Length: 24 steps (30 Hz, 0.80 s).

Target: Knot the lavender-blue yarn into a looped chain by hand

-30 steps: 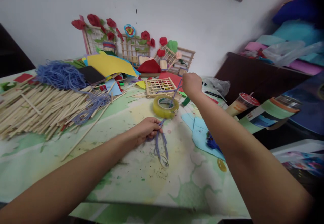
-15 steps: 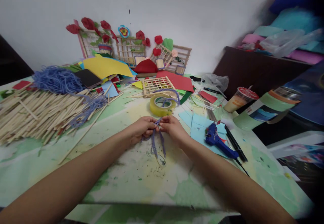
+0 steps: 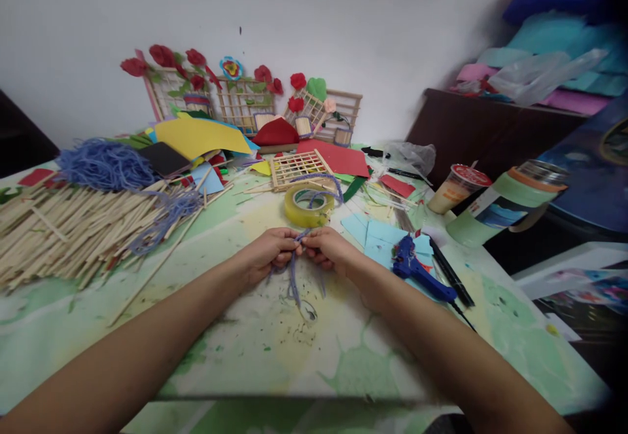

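Purple yarn point(image 3: 294, 278) is pinched between my two hands, its loose strands hanging toward the table. My left hand point(image 3: 269, 251) grips it with thumb and fingers pressed together. Close beside, my right hand point(image 3: 330, 248) pinches the same yarn, the fingertips of both hands nearly touching. A braided length of purple yarn point(image 3: 338, 188) curves up behind the hands, across a roll of clear yellowish tape point(image 3: 300, 215). Just past the tape lies a small lattice of wooden sticks point(image 3: 300, 167).
Wooden sticks point(image 3: 88, 231) and a heap of purple yarn point(image 3: 105, 164) lie at left. To the right are a blue glue gun point(image 3: 422, 273) on light blue paper point(image 3: 380, 241), a drink cup point(image 3: 454, 192) and a green flask point(image 3: 505, 205). Stick trellises with red flowers point(image 3: 245, 101) lean on the wall.
My fingertips have drawn closer together on the yarn, and the hanging strands have shifted. The whole view has moved slightly, so the table things appear a little farther left.
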Each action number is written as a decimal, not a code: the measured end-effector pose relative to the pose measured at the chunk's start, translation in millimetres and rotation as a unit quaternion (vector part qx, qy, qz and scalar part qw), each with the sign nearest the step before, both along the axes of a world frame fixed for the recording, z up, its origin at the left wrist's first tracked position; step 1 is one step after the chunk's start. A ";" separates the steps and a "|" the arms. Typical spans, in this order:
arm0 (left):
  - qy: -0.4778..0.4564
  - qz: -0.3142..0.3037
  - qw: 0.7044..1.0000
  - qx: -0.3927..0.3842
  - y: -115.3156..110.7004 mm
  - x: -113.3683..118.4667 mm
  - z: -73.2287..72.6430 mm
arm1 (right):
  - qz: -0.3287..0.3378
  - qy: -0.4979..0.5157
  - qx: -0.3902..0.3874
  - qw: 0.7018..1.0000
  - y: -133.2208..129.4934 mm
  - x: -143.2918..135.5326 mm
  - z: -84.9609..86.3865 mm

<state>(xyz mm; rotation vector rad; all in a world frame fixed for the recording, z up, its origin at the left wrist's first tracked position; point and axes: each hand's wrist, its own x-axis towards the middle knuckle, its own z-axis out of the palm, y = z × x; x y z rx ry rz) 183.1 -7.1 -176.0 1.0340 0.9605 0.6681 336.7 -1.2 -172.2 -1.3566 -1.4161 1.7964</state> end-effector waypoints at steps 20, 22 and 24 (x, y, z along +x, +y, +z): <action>0.534 -0.015 0.716 0.450 -28.6 7.3 15.0 | -0.058 -0.145 0.229 0.961 -1.6 0.5 -21.1; 0.539 -0.044 0.704 0.460 -36.3 11.6 16.6 | -0.064 -0.104 0.199 0.972 -2.9 0.4 -19.6; 0.534 -0.074 0.697 0.472 -42.2 15.8 15.3 | -0.068 -0.057 0.161 0.983 -3.6 0.6 -17.3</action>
